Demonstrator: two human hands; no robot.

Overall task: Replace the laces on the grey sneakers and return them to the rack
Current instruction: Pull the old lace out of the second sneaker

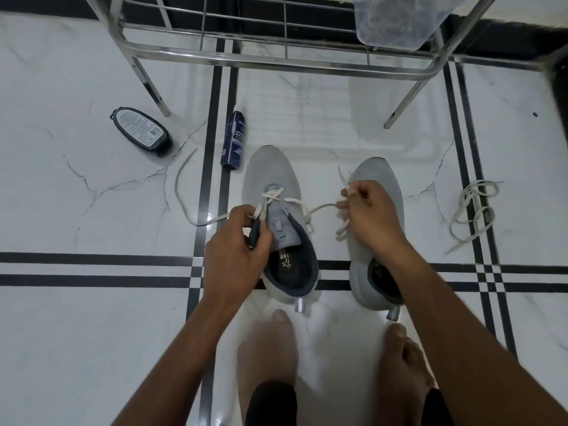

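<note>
Two grey sneakers stand side by side on the white floor, toes pointing away from me. The left sneaker [270, 170] has a white lace [278, 196] threaded through its front eyelets. My left hand [236, 241] grips that sneaker's collar edge and pinches one lace strand, which trails off to the left across the floor. My right hand [372, 215] rests over the right sneaker [376, 176] and pinches the other end of the same lace, pulled sideways between the shoes. The right sneaker's eyelets are hidden under that hand.
A steel shoe rack [276, 56] stands just beyond the sneakers, with a clear plastic bag [396, 23] on it. A dark polish bottle [141, 130] and a blue spray can [234, 139] lie at the left. A loose white lace [473, 210] lies at the right. My bare feet [267, 352] are below.
</note>
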